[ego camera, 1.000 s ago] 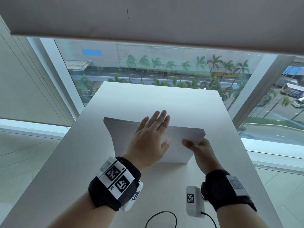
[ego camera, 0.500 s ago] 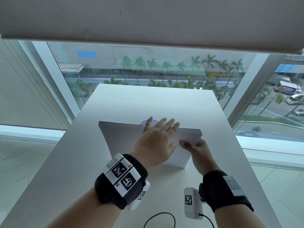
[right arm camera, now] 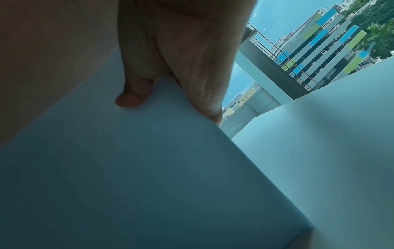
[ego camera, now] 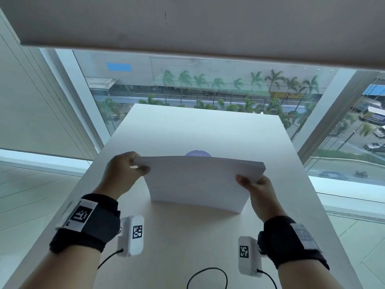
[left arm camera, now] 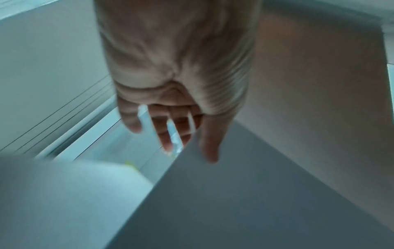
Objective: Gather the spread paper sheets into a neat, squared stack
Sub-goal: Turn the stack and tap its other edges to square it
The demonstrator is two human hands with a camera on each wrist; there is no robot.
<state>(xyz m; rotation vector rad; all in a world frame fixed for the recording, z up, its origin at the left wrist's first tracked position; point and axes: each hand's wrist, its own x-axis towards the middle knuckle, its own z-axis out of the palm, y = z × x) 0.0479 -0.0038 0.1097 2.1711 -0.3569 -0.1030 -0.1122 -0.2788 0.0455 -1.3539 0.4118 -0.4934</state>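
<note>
A thick stack of white paper sheets (ego camera: pixel 198 184) stands on its lower edge on the white table (ego camera: pixel 198 126), slightly bowed, its face toward me. My left hand (ego camera: pixel 133 167) grips the stack's upper left corner, thumb on the near face and fingers behind. My right hand (ego camera: pixel 250 183) holds the right edge the same way. In the left wrist view the left hand (left arm camera: pixel 189 151) pinches the paper stack (left arm camera: pixel 245 193) at its edge. In the right wrist view the thumb of my right hand (right arm camera: pixel 172 107) presses on the paper stack (right arm camera: pixel 127 168).
A round purple thing (ego camera: pixel 198 153) lies on the table just behind the stack, mostly hidden. A black cable (ego camera: pixel 208 276) loops near the table's front edge. Large windows (ego camera: pixel 208 84) stand beyond the far edge, and the floor drops away on both sides.
My left hand left the stack's face, where it lay flat, and took hold of the stack's left corner. The stack now stands squarer to me, held from both sides.
</note>
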